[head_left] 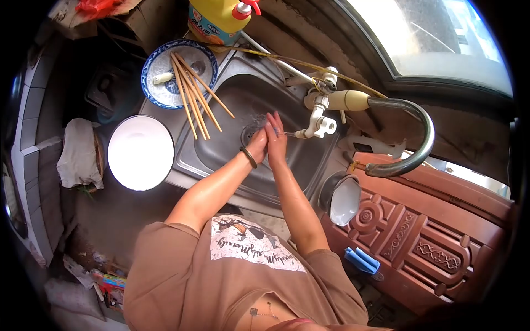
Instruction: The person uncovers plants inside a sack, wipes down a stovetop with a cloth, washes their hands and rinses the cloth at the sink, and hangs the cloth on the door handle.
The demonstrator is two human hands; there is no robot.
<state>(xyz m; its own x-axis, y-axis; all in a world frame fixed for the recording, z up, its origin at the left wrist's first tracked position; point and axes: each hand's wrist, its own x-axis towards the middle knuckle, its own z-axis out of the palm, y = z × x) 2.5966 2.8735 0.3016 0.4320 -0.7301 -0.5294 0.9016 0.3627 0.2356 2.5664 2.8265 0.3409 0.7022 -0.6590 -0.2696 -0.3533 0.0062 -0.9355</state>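
Note:
My left hand (257, 145), with a dark bangle (248, 157) at the wrist, is pressed against my right hand (277, 142) over the steel sink (221, 157). The fingers of both hands reach out straight and palms appear to meet, with nothing visible between them. A thin stream of water runs from the white tap (317, 124) onto my right hand. Below the hands, the drain (251, 132) is partly covered. On the sink's left rim rests a blue-and-white plate (144, 83) with several wooden chopsticks (193, 99) and a small pale piece (162, 78).
A white basin (141, 153) stands left of the sink, and a yellow pump bottle (218, 22) behind. The curved grey pipe (425, 132) arches out at right. A metal pot with a white bowl (345, 201) sits at the sink's right edge, beside a carved brown panel (419, 231).

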